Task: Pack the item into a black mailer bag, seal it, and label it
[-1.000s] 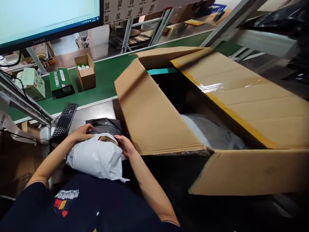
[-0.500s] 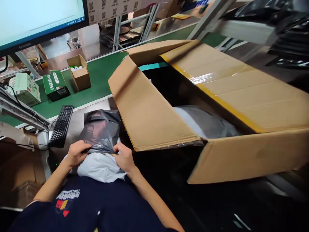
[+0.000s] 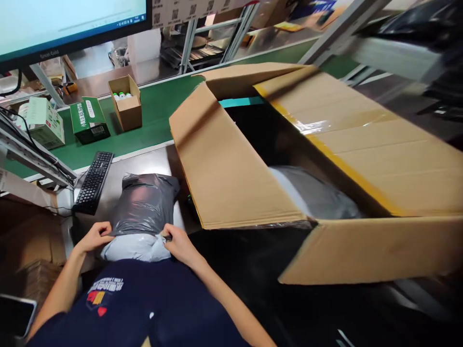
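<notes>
A black plastic mailing bag (image 3: 144, 202) lies on the metal bench in front of me, its open end turned toward my body. Out of that end sticks a white plastic-wrapped bundle (image 3: 135, 246), the rest of it hidden inside the bag. My left hand (image 3: 94, 237) pinches the left corner of the bag's mouth. At the right corner, my right hand (image 3: 179, 243) is closed on the bag's edge.
A large open carton (image 3: 231, 164) stands to the right with a dark bagged parcel (image 3: 318, 193) inside. A keyboard (image 3: 94, 183) lies left of the bag. Small boxes (image 3: 88, 120) stand behind, below a monitor (image 3: 72, 29). A phone (image 3: 16, 315) shows at lower left.
The black bag has been drawn further over the white bundle, toward my body. Its body now looks fuller, and my hands have moved a little apart and closer to me.
</notes>
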{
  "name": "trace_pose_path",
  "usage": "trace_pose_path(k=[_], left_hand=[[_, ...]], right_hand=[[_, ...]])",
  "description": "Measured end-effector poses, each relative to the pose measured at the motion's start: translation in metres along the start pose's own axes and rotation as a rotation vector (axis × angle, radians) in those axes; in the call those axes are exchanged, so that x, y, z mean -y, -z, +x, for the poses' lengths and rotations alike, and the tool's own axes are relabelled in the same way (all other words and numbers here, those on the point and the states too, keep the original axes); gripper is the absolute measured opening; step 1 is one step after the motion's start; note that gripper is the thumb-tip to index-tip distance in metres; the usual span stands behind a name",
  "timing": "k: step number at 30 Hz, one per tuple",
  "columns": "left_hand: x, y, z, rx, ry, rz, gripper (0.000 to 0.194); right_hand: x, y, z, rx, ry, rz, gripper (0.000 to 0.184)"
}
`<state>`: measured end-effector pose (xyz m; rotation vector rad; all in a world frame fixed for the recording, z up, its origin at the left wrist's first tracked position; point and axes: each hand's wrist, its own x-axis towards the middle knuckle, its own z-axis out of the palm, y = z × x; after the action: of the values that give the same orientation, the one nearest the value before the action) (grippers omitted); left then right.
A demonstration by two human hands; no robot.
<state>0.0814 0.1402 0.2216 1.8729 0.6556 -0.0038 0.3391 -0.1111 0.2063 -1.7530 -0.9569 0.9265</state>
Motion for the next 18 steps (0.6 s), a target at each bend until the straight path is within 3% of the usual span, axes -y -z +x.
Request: trace_pose_path(k=[1, 3, 5, 7, 9, 11, 12, 14, 16, 18], left_hand=[[0.000, 0.003, -0.004, 0.051, -0.009, 0.013, 0.032], [-0.002, 0.004, -0.003, 0.042, -0.033, 0.051, 0.029], [-0.009, 0.003, 0.012, -0.055, -0.016, 0.088, 0.028], [-0.030, 0.012, 0.033, -0.196, 0.018, 0.112, 0.036], [-0.064, 0.039, 0.053, -0.381, -0.029, 0.132, 0.038], [-0.105, 0.079, 0.064, -0.557, -0.135, 0.122, 0.035], [-0.123, 0.099, 0.065, -0.581, -0.142, 0.081, 0.031], [-0.145, 0.123, 0.060, -0.524, -0.014, -0.141, 0.023], [-0.142, 0.117, 0.055, -0.478, 0.166, -0.451, 0.018], [-0.117, 0.084, 0.056, -0.548, 0.233, -0.636, 0.017]], right_hand=[[0.000, -0.006, 0.007, -0.038, -0.023, -0.016, 0.022], [0.002, -0.014, 0.026, -0.122, -0.049, -0.028, 0.023], [0.013, -0.013, 0.050, -0.213, -0.018, -0.018, 0.024], [0.036, 0.003, 0.078, -0.307, 0.070, 0.001, 0.024], [0.068, 0.033, 0.107, -0.391, 0.166, -0.002, 0.022], [0.099, 0.070, 0.132, -0.460, 0.242, -0.032, 0.020], [0.111, 0.087, 0.141, -0.485, 0.269, -0.050, 0.019], [0.122, 0.112, 0.151, -0.514, 0.293, -0.053, 0.020], [0.115, 0.120, 0.152, -0.524, 0.229, 0.026, 0.024], [0.094, 0.109, 0.150, -0.547, 0.073, 0.188, 0.030]])
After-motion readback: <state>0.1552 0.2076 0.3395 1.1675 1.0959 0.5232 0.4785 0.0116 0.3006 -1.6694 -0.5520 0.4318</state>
